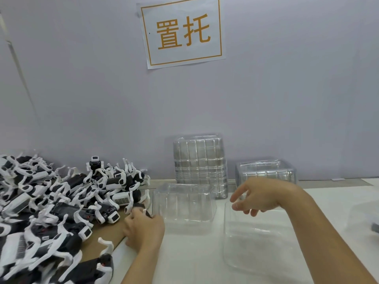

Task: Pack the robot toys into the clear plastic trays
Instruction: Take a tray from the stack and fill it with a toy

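Left hand (143, 228) grips black-and-white plastic robot toy (141, 208) at heap edge; right hand (260, 198), fingers loosely spread, hovers over clear plastic tray (256, 242) on white table (190, 259).

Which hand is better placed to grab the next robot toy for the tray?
Left. The left hand is already at the edge of the toy pile, fingers on a toy. The right hand hovers open over the clear tray, away from the toys.

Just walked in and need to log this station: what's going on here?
A person is packing robot toys into clear trays. The left hand grips a toy at the edge of the toy pile. The right hand hovers, fingers loose, over an empty tray; another empty tray sits beside it. Tray stacks wait behind.
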A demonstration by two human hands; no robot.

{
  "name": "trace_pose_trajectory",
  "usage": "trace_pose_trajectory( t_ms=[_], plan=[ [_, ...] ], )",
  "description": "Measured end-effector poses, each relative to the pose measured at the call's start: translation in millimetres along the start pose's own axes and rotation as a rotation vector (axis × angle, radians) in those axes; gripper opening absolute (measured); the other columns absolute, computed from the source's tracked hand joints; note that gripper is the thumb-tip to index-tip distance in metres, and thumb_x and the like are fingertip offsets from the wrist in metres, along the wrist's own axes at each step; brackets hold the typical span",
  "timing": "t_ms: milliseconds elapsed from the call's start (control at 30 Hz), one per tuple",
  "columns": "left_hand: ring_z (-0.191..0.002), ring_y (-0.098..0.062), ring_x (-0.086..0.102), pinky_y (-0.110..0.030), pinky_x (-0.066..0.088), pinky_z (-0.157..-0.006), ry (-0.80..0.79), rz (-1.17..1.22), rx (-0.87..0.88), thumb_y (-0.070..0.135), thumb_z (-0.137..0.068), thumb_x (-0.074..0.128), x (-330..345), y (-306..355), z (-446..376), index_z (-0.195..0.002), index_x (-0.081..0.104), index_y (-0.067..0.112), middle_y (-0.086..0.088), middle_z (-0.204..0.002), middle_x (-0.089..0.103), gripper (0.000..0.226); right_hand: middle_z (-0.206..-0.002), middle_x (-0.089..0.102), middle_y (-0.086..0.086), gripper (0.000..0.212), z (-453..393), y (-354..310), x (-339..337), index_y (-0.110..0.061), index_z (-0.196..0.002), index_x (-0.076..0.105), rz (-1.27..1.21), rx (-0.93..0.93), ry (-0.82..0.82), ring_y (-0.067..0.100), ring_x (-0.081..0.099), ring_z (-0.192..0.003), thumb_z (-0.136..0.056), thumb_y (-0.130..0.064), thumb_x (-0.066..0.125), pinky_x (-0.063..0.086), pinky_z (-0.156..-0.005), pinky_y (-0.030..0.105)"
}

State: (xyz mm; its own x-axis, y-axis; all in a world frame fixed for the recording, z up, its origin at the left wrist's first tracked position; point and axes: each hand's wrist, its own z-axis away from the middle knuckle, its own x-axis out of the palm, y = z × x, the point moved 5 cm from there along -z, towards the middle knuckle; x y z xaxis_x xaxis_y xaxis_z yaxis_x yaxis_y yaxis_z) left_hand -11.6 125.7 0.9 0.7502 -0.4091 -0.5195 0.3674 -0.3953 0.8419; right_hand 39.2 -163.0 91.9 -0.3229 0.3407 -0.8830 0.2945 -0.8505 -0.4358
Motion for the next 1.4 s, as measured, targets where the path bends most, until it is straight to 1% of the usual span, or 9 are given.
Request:
trace_pose_trajectory(
  t_ms=[333,433,533,733,900,1000,1100,1233,1400],
  plan=[
    [-0.096,-0.039,0.059,-0.046,0.048,-0.072,0.29,0.341,-0.085,-0.01,-0.092,0.044,-33.9,-8.1,-16.8,-0.1,0.056,0.009,-0.016,-0.096,0.061,0.024,-0.094,0.069,-0.018,0.033,-2.2,-14.7,2.1,-0.038,-0.125,0.062,0.071,-0.052,0.042,0.0,0.066,-0.086,-0.093,-0.049,0.061,0.05,-0.079,0.023],
    [-0.098,-0.039,0.062,-0.042,0.049,-0.075,0.441,0.489,-0.057,-0.013,-0.091,0.038,-52.4,0.6,-15.6,-0.102,0.057,0.008,-0.021,-0.103,0.065,0.03,-0.109,0.06,-0.019,0.027,-1.8,-29.8,-1.5,-0.037,-0.118,0.067,0.026,-0.112,0.141,0.008,0.059,-0.103,-0.094,-0.048,0.062,0.046,-0.094,0.03],
    [-0.105,-0.04,0.061,-0.046,0.051,-0.084,0.546,0.563,0.012,-0.008,-0.096,0.033,-63.6,13.9,-9.7,-0.107,0.057,0.006,-0.022,-0.114,0.063,0.03,-0.11,0.068,-0.01,0.028,-5.0,-52.9,3.9,-0.034,-0.118,0.067,-0.071,-0.207,0.208,0.007,0.062,-0.097,-0.095,-0.046,0.061,0.045,-0.079,0.022],
    [-0.099,-0.021,0.051,-0.02,0.038,-0.075,0.482,0.635,0.241,-0.006,-0.1,0.032,-57.9,46.8,7.0,-0.108,0.058,0.002,-0.016,-0.114,0.055,0.029,-0.102,0.059,-0.01,0.037,-19.4,-94.4,37.3,-0.025,-0.125,0.061,-0.216,-0.355,0.362,0.007,0.057,-0.089,-0.096,-0.047,0.058,0.046,-0.082,0.025],
    [-0.08,-0.019,0.055,-0.008,0.039,-0.068,0.347,0.732,0.311,0.003,-0.104,0.033,-46.9,58.4,17.4,-0.093,0.053,0.016,0.001,-0.088,0.058,0.027,-0.122,0.06,-0.003,0.032,-31.6,-93.7,65.5,-0.026,-0.118,0.066,-0.047,-0.301,0.347,0.019,0.057,-0.114,-0.097,-0.046,0.055,0.047,-0.099,0.038],
    [-0.083,-0.014,0.059,-0.02,0.047,-0.072,0.135,0.718,0.397,0.003,-0.102,0.039,-32.0,70.3,26.9,-0.088,0.053,0.02,-0.001,-0.088,0.061,0.026,-0.116,0.069,0.004,0.045,-29.0,-90.7,55.1,-0.021,-0.113,0.068,-0.625,-0.312,0.318,0.023,0.066,-0.106,-0.099,-0.056,0.045,0.055,-0.091,0.039],
    [-0.085,-0.004,0.06,-0.011,0.045,-0.071,-0.136,0.564,0.623,0.0,-0.098,0.051,-17.9,85.0,50.2,-0.087,0.061,0.019,-0.003,-0.092,0.063,0.024,-0.115,0.071,0.005,0.046,-28.1,-87.1,59.1,-0.034,-0.105,0.07,-1.231,-0.276,-0.042,0.027,0.071,-0.102,-0.084,-0.072,0.054,0.06,-0.085,0.043],
    [-0.097,-0.004,0.066,-0.02,0.051,-0.084,-0.586,0.422,0.833,0.03,-0.092,0.063,-8.2,112.0,69.6,-0.096,0.072,0.025,0.009,-0.097,0.073,0.011,-0.096,0.071,0.009,0.031,-36.6,-64.8,52.6,-0.01,-0.118,0.062,-1.456,-0.168,0.136,0.023,0.069,-0.085,-0.092,-0.026,0.067,0.058,-0.067,0.034],
    [-0.106,0.001,0.055,-0.009,0.034,-0.082,-0.056,0.138,0.826,0.032,-0.092,0.06,-34.3,141.2,-19.8,-0.096,0.066,0.03,0.013,-0.101,0.064,0.007,-0.113,0.067,0.015,0.033,-49.2,-37.0,45.8,-0.017,-0.121,0.066,-1.597,-0.09,0.238,0.027,0.066,-0.089,-0.093,-0.002,0.055,0.057,-0.063,0.033]
  ],
)
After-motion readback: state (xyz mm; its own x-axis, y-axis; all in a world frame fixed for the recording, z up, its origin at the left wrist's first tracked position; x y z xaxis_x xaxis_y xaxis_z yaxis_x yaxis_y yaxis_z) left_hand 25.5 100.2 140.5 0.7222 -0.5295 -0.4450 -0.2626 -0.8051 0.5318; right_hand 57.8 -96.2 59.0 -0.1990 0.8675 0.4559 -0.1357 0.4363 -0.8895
